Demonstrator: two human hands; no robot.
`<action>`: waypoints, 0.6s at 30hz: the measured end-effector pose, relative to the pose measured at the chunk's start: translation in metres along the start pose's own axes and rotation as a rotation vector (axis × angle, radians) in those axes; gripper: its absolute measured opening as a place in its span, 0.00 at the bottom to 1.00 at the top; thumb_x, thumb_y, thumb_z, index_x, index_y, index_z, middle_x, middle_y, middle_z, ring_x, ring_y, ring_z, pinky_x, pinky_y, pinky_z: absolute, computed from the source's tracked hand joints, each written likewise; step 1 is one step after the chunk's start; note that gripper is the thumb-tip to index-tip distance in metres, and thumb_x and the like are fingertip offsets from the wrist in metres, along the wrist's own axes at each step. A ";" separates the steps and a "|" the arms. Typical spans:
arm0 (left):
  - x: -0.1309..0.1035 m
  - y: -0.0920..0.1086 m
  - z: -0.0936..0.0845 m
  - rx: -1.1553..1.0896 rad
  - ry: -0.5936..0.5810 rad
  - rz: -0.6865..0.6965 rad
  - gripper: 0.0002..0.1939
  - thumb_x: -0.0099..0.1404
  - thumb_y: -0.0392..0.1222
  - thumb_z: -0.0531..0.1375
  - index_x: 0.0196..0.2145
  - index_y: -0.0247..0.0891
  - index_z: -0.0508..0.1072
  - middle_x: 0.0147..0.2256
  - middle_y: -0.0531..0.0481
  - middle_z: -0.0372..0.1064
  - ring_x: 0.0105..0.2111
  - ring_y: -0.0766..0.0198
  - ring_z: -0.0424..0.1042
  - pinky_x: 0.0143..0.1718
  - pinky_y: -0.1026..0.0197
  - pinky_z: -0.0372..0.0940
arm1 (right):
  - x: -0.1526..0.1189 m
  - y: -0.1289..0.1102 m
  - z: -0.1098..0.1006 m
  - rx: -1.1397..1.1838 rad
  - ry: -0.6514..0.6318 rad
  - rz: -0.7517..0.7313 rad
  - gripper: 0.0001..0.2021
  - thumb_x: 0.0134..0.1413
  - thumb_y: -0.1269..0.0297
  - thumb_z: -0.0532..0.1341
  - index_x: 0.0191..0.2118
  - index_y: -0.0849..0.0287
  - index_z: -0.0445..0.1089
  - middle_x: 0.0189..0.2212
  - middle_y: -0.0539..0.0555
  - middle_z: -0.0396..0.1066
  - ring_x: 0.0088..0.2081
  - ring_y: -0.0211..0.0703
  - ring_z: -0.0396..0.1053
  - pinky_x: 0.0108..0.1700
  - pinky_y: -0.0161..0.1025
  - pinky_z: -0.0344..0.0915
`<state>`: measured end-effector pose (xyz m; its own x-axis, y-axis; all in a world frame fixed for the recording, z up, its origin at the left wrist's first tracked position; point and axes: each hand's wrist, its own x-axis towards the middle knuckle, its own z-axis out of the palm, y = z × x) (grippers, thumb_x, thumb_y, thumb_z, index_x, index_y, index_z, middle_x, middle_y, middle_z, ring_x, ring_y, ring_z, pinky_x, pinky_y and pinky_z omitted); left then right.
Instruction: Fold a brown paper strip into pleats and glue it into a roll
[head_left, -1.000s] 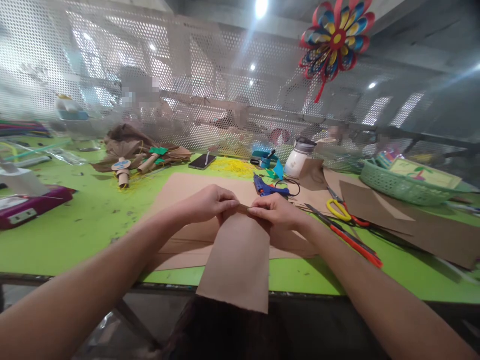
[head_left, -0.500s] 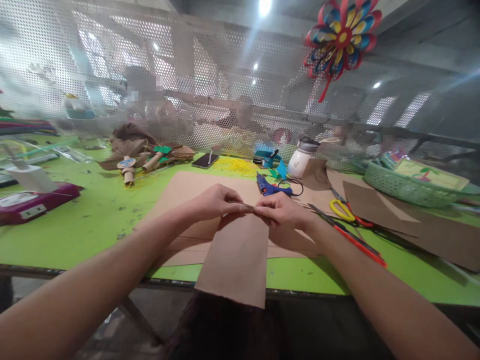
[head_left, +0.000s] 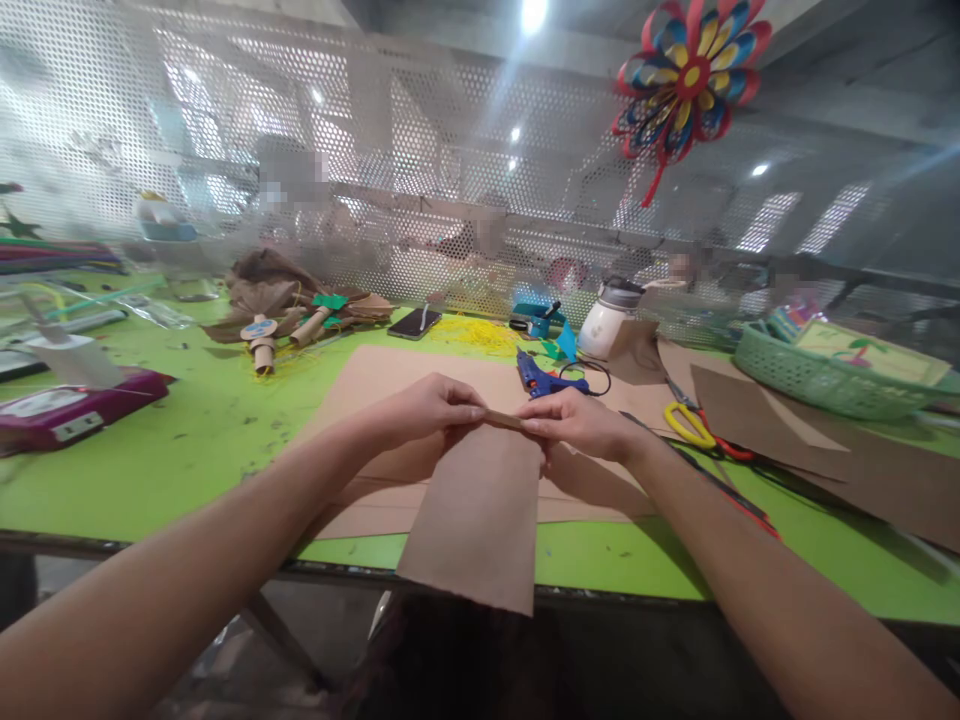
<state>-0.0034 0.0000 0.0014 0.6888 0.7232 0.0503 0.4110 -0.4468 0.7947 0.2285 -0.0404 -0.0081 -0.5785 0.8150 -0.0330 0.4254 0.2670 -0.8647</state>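
Observation:
A strip of brown kraft paper (head_left: 480,520) hangs toward me, its lower end past the table's front edge. My left hand (head_left: 435,408) pinches the left corner of its far end, thumb on top. At the right corner, my right hand (head_left: 574,425) grips it the same way. Between the two thumbs, the far edge shows as a narrow rolled or folded band. Underneath lie larger sheets of brown paper (head_left: 375,385). A blue glue gun (head_left: 551,380) rests just beyond my right hand.
Right of my hands lie yellow-handled scissors (head_left: 690,425) and more brown paper (head_left: 757,420), with a green basket (head_left: 847,380) behind. At the back stand a white jar (head_left: 607,320) and a phone (head_left: 415,321). Paper crafts (head_left: 262,340) and a purple power strip (head_left: 82,410) are leftward.
The thumbs have moved slightly apart, so more of the rolled or folded far edge shows between them. Both hands still hold the paper strip. The view has shifted slightly.

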 end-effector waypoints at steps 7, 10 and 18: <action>0.000 -0.005 -0.007 -0.307 -0.100 -0.015 0.12 0.61 0.45 0.58 0.37 0.34 0.74 0.30 0.52 0.66 0.29 0.68 0.62 0.32 0.66 0.58 | -0.002 0.010 -0.011 0.350 0.119 -0.040 0.19 0.57 0.57 0.57 0.49 0.64 0.68 0.27 0.54 0.72 0.27 0.37 0.70 0.31 0.37 0.68; 0.001 -0.010 -0.003 -0.561 -0.138 -0.033 0.11 0.60 0.43 0.60 0.38 0.34 0.73 0.31 0.51 0.66 0.30 0.69 0.63 0.33 0.65 0.59 | -0.001 0.009 -0.011 0.428 0.239 -0.154 0.16 0.54 0.61 0.60 0.48 0.60 0.69 0.34 0.54 0.72 0.34 0.37 0.70 0.37 0.36 0.68; -0.007 -0.004 0.016 -0.970 -0.393 -0.087 0.07 0.58 0.36 0.61 0.36 0.34 0.71 0.34 0.49 0.68 0.35 0.66 0.67 0.40 0.63 0.61 | -0.006 -0.013 0.010 0.276 0.089 -0.277 0.13 0.43 0.69 0.68 0.39 0.59 0.75 0.34 0.53 0.73 0.36 0.39 0.70 0.38 0.35 0.67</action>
<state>-0.0002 -0.0114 -0.0114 0.8967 0.4330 -0.0917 -0.0667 0.3372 0.9391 0.2195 -0.0543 -0.0013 -0.5771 0.7763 0.2536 0.0520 0.3448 -0.9372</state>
